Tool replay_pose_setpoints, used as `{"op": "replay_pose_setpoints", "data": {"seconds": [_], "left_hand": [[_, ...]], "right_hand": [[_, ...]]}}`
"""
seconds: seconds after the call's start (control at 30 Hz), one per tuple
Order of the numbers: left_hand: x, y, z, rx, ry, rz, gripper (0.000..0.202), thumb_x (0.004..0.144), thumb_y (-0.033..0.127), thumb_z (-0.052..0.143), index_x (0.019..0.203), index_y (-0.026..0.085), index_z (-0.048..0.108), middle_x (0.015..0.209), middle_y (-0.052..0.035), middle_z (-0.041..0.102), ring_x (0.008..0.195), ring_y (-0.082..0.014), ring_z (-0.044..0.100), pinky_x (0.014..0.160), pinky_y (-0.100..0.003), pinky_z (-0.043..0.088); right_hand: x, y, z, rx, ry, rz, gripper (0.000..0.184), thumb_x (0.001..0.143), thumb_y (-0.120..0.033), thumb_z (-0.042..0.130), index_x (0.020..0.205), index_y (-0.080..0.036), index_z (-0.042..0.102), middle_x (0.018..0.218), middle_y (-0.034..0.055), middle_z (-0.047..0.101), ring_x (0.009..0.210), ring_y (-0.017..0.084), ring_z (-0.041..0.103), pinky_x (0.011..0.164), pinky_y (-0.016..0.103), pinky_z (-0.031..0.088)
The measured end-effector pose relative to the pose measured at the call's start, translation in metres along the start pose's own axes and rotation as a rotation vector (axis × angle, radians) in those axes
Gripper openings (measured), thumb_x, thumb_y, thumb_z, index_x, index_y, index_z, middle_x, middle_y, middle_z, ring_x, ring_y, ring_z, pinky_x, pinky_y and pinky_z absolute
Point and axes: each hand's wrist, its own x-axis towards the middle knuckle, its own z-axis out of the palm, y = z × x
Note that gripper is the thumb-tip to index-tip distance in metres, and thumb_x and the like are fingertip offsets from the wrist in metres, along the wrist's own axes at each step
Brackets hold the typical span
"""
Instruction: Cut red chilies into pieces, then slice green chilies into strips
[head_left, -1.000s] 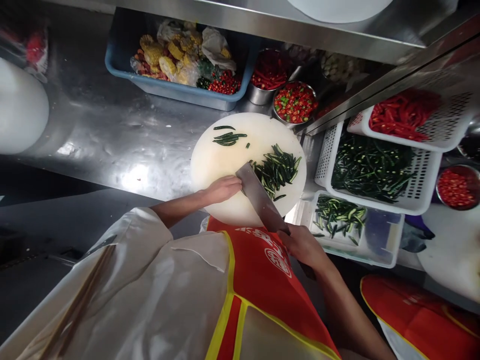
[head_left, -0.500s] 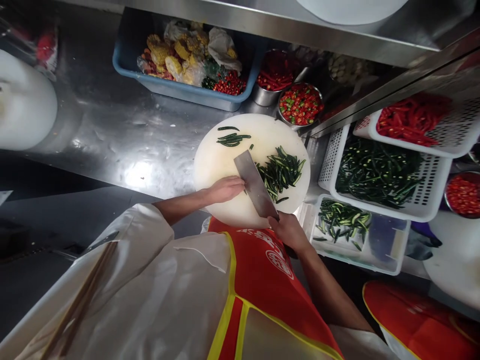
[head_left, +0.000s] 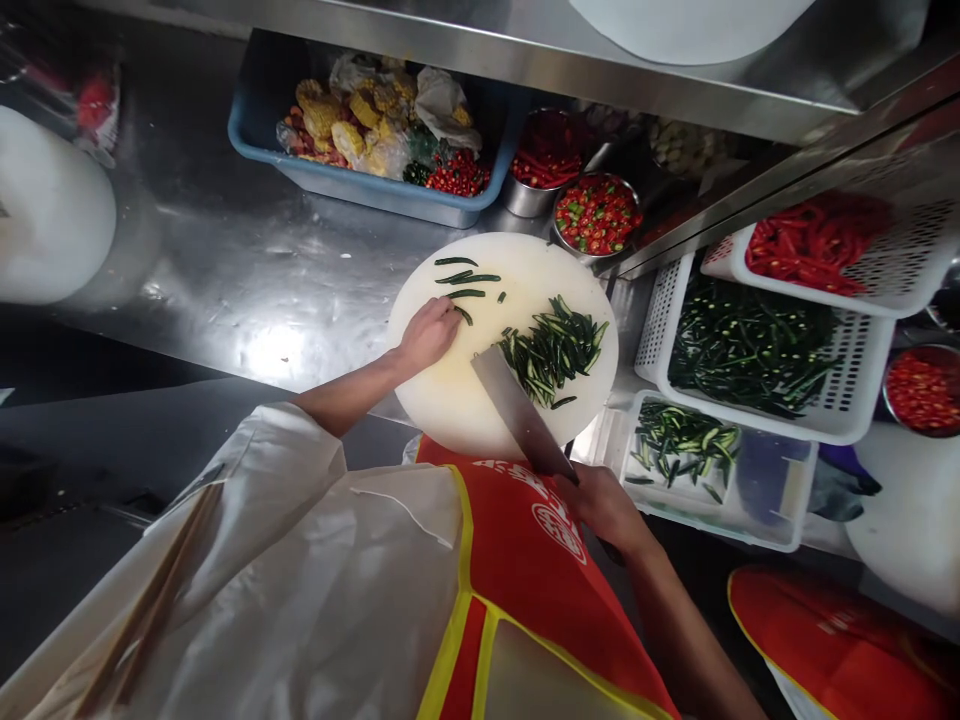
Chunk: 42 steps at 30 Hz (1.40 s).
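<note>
My left hand is over the left part of a round white cutting board, its fingers curled together on a green chili whose end shows past the fingertips. A few long green chilies lie just beyond that hand. In my right hand is the handle of a cleaver, at the board's near edge. Its blade slants up and left over the board. A pile of sliced green chilies sits on the board's right side, beside the blade.
Behind the board stands a blue tub of corn and bagged food, beside metal pots of red chilies. To the right are white baskets and a plastic tray with cut green chilies. A metal shelf overhangs the back.
My left hand has moved away from the blade, up and left to the whole chilies. My right hand has drawn the cleaver back toward my body.
</note>
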Motion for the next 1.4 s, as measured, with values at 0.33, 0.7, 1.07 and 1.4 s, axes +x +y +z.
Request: {"op": "replay_pose_setpoints", "data": {"seconds": [0.33,0.7,1.07,1.4], "left_hand": [[0.003,0.0,0.0,0.012,0.006,0.009,0.027,0.098,0.023,0.039,0.103,0.016,0.065,0.104,-0.01,0.06,0.099,-0.0242,0.054,0.091,-0.039,0.047],[-0.036,0.032,0.023,-0.213,-0.139,0.354,0.03,0.093,0.046,0.055,0.093,0.017,0.066,0.1,-0.0098,0.063,0.097,-0.0213,0.057,0.088,-0.036,0.048],[-0.035,0.026,0.025,-0.208,-0.174,0.372,0.036,0.095,0.05,0.048,0.097,0.018,0.065,0.105,-0.0112,0.064,0.101,-0.022,0.058,0.091,-0.038,0.049],[-0.022,0.026,0.011,-0.208,-0.154,0.362,0.032,0.097,0.045,0.048,0.097,0.018,0.064,0.101,-0.0104,0.064,0.1,-0.0216,0.059,0.091,-0.037,0.05]], "right_hand": [[0.013,-0.009,-0.008,0.027,0.121,0.087,0.034,0.09,-0.039,0.038,0.072,-0.02,0.06,0.07,0.008,0.068,0.069,0.02,0.061,0.06,0.028,0.032],[0.011,-0.026,-0.022,-0.035,0.026,0.03,0.031,0.089,-0.037,0.04,0.068,-0.021,0.056,0.069,0.0086,0.067,0.064,0.018,0.058,0.057,0.028,0.028],[0.021,-0.028,-0.035,0.02,-0.053,0.05,0.028,0.087,-0.033,0.045,0.069,-0.02,0.061,0.058,0.0055,0.064,0.059,0.018,0.058,0.056,0.027,0.029],[0.041,-0.024,-0.012,0.167,0.153,0.072,0.031,0.088,-0.038,0.042,0.067,-0.021,0.058,0.058,0.0038,0.062,0.061,0.018,0.059,0.059,0.027,0.034]]}}
